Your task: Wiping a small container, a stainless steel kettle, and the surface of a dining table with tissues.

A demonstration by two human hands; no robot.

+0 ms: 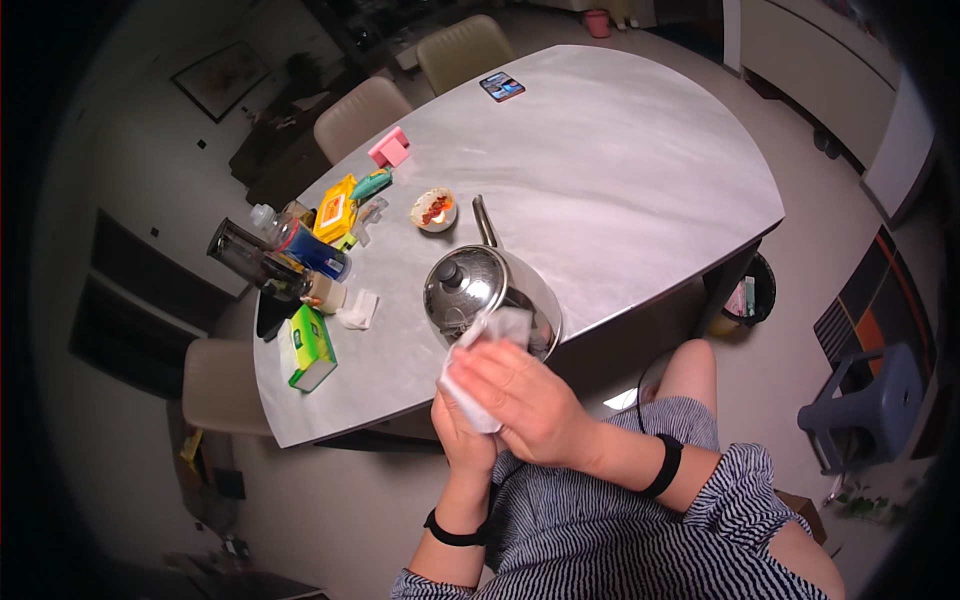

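Note:
My right hand [529,409] presses over a white paper tissue [474,405], its fingers stretched across it. Beneath, my left hand [459,431] holds the same tissue from the other side, so the sheet is sandwiched between both palms. Part of the tissue sticks out past my fingertips, in front of a stainless steel saucepan [529,281]. That pan stands near the table's front edge, with a shiny lid [472,281] tilted at its left side. The pan's long handle [484,220] points away from me. My hands hide the pan's lower front.
On the grey marbled table [600,165] are a small bowl with red food [433,210], a green tissue pack [309,352], a crumpled tissue [359,309], a blue-labelled bottle [307,244], a yellow wipes pack [337,208], a pink stand [390,148] and a phone [502,87]. A plastic stool [870,409] stands right.

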